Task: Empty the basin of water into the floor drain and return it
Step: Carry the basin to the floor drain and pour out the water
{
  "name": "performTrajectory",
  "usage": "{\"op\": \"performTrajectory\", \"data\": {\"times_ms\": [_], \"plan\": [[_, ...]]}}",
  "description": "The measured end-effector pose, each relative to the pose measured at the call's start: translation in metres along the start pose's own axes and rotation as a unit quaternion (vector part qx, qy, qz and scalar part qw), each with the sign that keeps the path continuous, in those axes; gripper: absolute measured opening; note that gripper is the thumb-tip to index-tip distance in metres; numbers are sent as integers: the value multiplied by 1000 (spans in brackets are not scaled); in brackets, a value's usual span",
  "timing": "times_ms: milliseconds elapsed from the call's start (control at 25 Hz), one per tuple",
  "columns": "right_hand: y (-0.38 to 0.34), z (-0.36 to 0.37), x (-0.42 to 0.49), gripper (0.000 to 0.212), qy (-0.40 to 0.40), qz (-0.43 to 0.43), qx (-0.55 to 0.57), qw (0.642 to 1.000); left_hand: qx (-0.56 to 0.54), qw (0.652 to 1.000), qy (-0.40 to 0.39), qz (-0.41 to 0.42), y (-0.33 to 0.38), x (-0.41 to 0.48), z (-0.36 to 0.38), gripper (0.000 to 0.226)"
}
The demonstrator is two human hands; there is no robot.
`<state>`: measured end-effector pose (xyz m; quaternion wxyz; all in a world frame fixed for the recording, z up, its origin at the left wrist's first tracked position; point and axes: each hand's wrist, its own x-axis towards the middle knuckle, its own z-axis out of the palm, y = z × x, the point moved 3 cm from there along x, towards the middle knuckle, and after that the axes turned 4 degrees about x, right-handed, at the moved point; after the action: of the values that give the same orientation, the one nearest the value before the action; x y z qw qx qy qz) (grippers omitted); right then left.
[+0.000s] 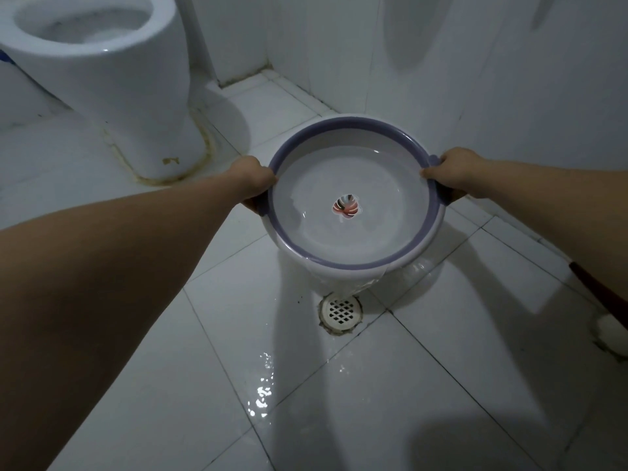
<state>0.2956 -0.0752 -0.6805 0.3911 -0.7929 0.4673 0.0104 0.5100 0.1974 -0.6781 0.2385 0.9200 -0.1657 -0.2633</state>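
Together we held the basin [353,232] tilted above the floor drain [341,312], left hand [255,178] and right hand [455,175] with fingers closed around its rim, water [353,283] spilling drainward.

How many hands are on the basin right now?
2. The left hand grips the left side of the basin rim; the right hand grips its right handle. Fingers under the rim are hidden.

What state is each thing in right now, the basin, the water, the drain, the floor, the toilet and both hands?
Basin: held up, tilted toward the person.
Water: spilling over the near rim.
Floor drain: grate on, below the stream.
Floor: wet near the drain.
Toilet: lid up.
Left hand: gripping the rim.
Right hand: gripping the rim.
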Motion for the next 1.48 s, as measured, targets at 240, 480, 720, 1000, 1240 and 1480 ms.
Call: {"op": "performTrajectory", "data": {"times_ms": [240,480,720,1000,1240,1480], "plan": [[-1,0,0,43,0,-12,5,1000,11,1000,2,-1,-1,-2,-2,38],[1,1,1,42,7,-17,-4,1000,17,1000,2,1,-2,-4,-1,37],[3,1,2,43,5,-19,-3,1000,14,1000,-6,0,-3,-5,-1,37],[6,3,3,43,1,-14,-2,1000,22,1000,-13,2,-2,-7,2,37],[10,4,4,43,0,-12,-9,1000,25,1000,-15,3,-4,-6,4,36],[8,5,6,43,2,-17,-11,1000,27,999,-16,1,-6,-3,4,35]]}}
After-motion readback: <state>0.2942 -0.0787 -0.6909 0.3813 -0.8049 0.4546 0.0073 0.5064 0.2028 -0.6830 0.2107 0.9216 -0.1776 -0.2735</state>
